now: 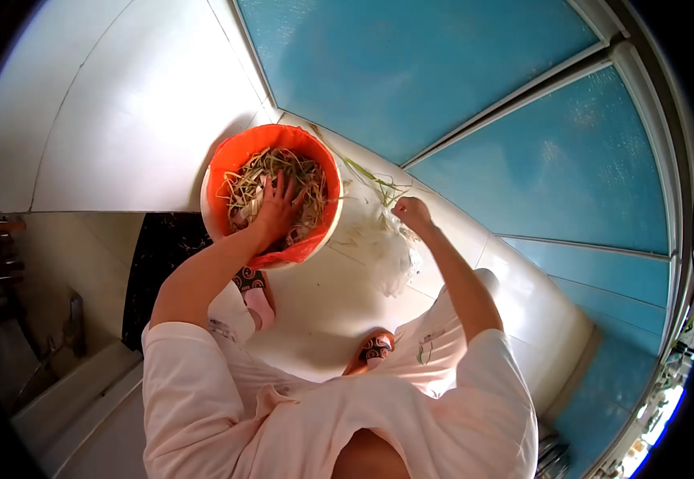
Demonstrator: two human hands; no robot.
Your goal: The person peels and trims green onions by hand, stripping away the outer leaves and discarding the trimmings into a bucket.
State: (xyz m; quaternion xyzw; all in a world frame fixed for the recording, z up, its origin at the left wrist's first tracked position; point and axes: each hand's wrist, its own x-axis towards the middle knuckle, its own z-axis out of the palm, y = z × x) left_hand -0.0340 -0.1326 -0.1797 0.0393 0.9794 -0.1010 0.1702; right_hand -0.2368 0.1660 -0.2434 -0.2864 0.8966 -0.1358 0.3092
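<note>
My left hand [280, 209] lies with fingers spread on a heap of dry stalks and plant scraps [243, 188] inside a bin lined with a red bag [223, 156]. To the right, my right hand [413, 212] is closed in a fist at the top of a clear plastic bag [395, 259], which hangs or rests just above the floor; I cannot tell which. Long green stalks [375, 180] lie by that fist, between the bin and the blue cabinet.
Blue cabinet doors [538, 160] stand along the right, and a white panel [147, 104] borders the bin's left. My slippered feet [377, 347] are on the pale tiled floor [307, 311]. Loose scraps lie beside the bin. A dark mat-like surface [159, 263] is at left.
</note>
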